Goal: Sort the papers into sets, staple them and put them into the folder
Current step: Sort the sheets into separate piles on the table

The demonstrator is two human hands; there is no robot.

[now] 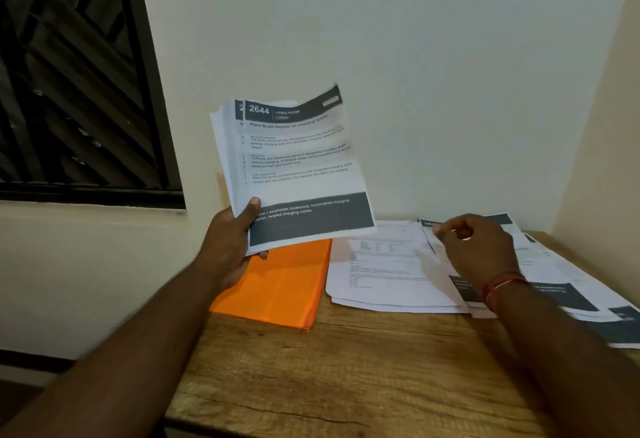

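My left hand grips a stack of printed papers by its lower left corner and holds it upright above the table; the top sheet has dark bands and reads "2644 Living Room". An orange folder lies flat on the wooden table just below that stack. To the right, loose papers lie spread in overlapping piles. My right hand hovers over the piles with its fingers loosely curled and holds nothing. No stapler is in view.
The wooden table stands in a corner, with a white wall behind and to the right. A dark barred window is at the upper left. More dark-banded sheets reach the table's right edge.
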